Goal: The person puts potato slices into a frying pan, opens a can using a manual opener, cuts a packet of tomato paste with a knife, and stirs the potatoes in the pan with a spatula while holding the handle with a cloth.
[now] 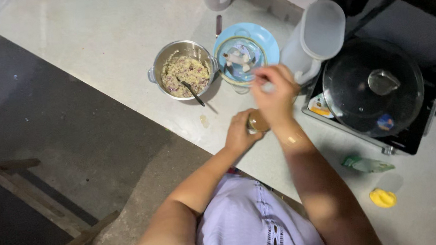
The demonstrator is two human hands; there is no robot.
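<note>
A pale counter [107, 38] is seen beside a dark floor, with a steel pot of mixture [183, 71], a blue plate [253, 44] and a lidded pan [371, 87] set on it. A small brown jar [257, 121], upright, is gripped by the left hand [239, 132] at mid-counter. The right hand [275, 94] is closed over it, pinching something blurred.

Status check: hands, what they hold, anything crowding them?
Left hand grips small brown jar. Right hand above it, blurred, holding something pale. Steel pot and white jug close by.

A home cooking spot: lidded pan [373, 88] on stove [411, 138], steel pot [182, 68] of food.
</note>
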